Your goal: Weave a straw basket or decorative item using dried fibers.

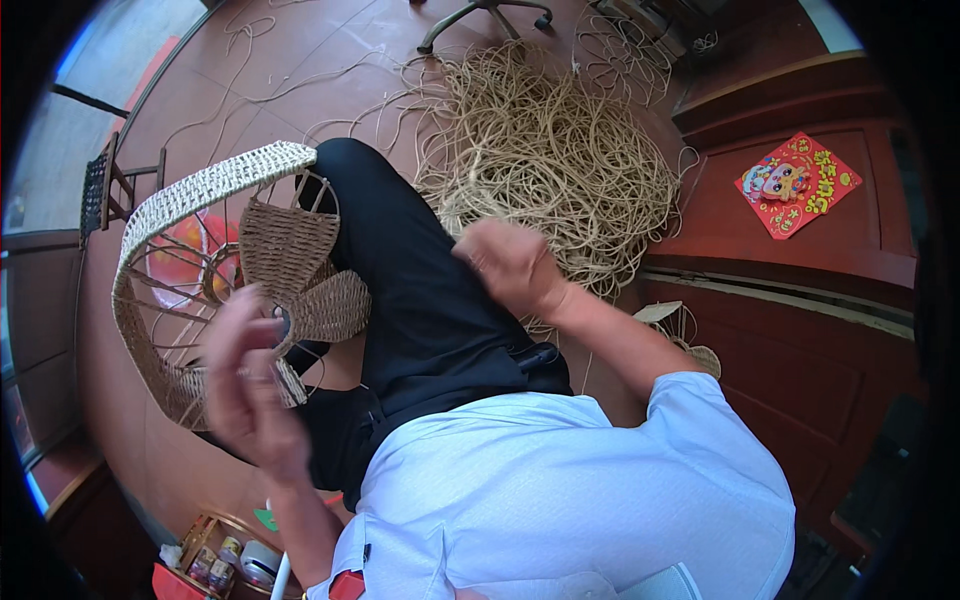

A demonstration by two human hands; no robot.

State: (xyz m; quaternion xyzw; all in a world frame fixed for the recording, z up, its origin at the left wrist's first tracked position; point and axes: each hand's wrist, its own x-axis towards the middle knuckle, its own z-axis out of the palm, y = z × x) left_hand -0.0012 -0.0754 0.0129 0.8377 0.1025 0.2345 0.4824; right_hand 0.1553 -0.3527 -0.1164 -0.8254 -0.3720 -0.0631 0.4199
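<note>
A half-woven wicker frame (200, 190) of metal rods and tan cord rests against my black-trousered leg (420, 290) at the left. My left hand (245, 385) is blurred and lies against the frame's lower woven edge; its grip cannot be made out. My right hand (510, 265) is raised over my thigh with its fingers curled into a fist, and no strand shows in it. Behind it, a large loose pile of tan cord (560, 150) lies on the floor.
An office chair base (485, 15) stands at the top. A dark red wooden cabinet (800, 330) with a red paper decoration (797, 183) fills the right. A tray of small jars (220, 565) sits at the lower left. Loose strands trail across the brown floor (290, 70).
</note>
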